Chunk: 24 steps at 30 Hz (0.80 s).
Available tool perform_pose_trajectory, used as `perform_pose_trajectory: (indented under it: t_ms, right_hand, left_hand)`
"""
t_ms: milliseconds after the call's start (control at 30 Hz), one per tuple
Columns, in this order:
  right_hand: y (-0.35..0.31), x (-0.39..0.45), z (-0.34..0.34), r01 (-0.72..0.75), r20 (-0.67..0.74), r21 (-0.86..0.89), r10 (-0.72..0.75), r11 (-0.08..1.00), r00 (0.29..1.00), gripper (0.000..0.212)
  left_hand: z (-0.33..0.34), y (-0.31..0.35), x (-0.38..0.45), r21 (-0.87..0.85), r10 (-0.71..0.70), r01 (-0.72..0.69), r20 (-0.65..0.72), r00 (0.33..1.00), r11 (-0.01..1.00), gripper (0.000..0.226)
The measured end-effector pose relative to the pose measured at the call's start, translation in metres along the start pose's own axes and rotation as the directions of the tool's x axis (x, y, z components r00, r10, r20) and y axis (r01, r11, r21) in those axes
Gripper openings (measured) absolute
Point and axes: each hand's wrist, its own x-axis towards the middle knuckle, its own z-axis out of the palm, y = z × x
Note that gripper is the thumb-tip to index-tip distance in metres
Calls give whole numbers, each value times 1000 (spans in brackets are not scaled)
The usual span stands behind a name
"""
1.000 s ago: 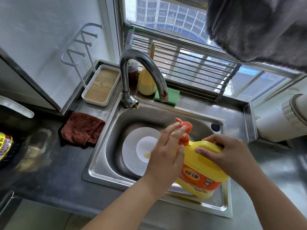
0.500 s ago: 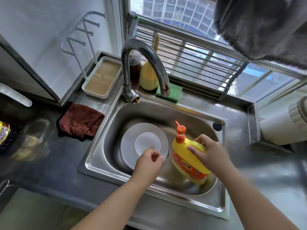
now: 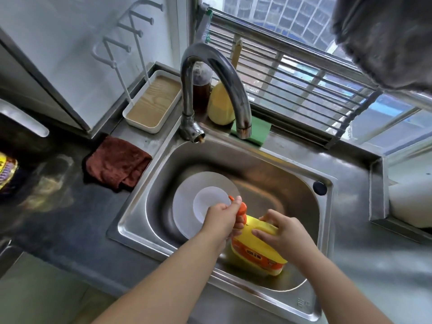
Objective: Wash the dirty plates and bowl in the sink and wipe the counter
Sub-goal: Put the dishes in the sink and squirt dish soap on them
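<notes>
Stainless steel forms the sink [image 3: 301, 174], and inside its basin a white plate [image 3: 187, 202] lies flat at the left with a white bowl [image 3: 210, 202] sitting on its middle. Just right of the crockery, a yellow detergent bottle [image 3: 254, 249] with an orange label leans toward the plate, its base near the front wall of the basin. The left hand [image 3: 222, 220] is curled around the bottle's orange pump head [image 3: 242, 210], the thumb and forefinger closed over the top so that only the nozzle tip pokes out toward the bowl. The right hand [image 3: 284, 232] grips the bottle's shoulder and handle from above, fingers spread and bent over the yellow plastic. Both hands hover over the plate's right edge, partly covering it and the bowl's near rim. On the dark counter [image 3: 70, 220] left of the sink lies a crumpled reddish-brown cloth [image 3: 117, 163]. The curved faucet [image 3: 210, 90] arches over the basin's back edge, with a green sponge [image 3: 257, 134] behind its spout.
</notes>
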Motion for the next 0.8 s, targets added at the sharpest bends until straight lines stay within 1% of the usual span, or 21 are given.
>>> perform_pose_trajectory:
  t_ms: [33,167,267,367,533,633,800]
  right_hand:
    - [1,1,0,2,14,7,-2,1000,1000,28]
    - [5,4,0,25,43,23,-26,999,999,29]
    - [7,4,1,42,52,22,-43,999,998,27]
    - [9,4,1,46,57,26,-48,999,997,27]
    - [11,5,3,58,55,24,-59,998,997,28]
    - [9,7,5,75,44,-6,-75,997,996,27]
    - [1,11,8,88,7,-72,-88,993,996,28]
  left_hand:
    - [1,0,0,9,-6,7,-6,1000,1000,42]
    - [3,-4,3,161,-22,29,-46,999,986,47]
    - [7,-7,2,135,-118,124,-54,992,983,52]
    - [8,-9,2,96,-196,196,-13,981,976,54]
    - [5,-9,8,88,-223,219,38,974,972,54]
    - [5,-11,12,63,-236,233,39,971,970,54]
    - [-3,-7,20,82,-269,265,37,962,961,56]
